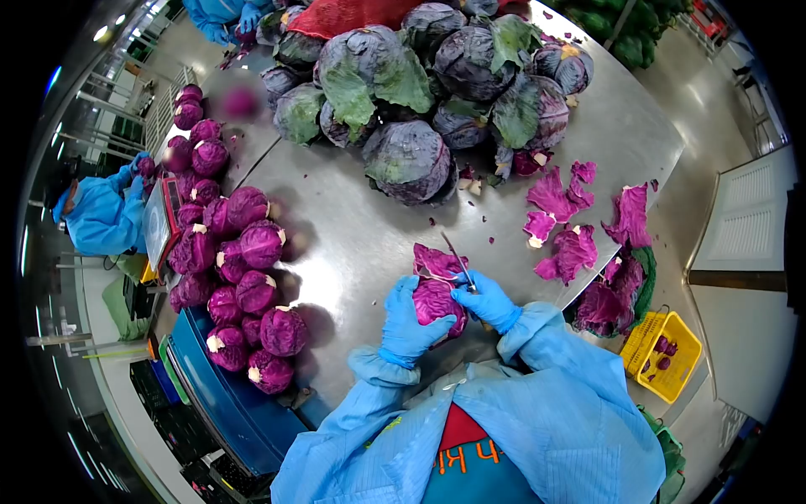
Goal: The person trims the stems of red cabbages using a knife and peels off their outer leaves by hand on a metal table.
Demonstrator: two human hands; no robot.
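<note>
My left hand [405,326], in a blue glove, is wrapped round the left side of a red cabbage [435,304] close to my body. A loosened outer leaf [435,260] stands up at the far side of that head. My gloved right hand [490,301] grips a knife [455,250], its thin blade pointing away from me over the cabbage. The right fingers also touch the cabbage's right side. Cut purple leaves [573,252] lie on the steel table [353,227] to the right.
Untrimmed cabbages [410,161] with dark outer leaves are heaped at the back, beside a red mesh bag [361,15]. Trimmed purple heads [254,291] line the left, near a scale [157,223]. A yellow basket [665,357] stands right. A co-worker [105,210] is at left, another [220,17] behind.
</note>
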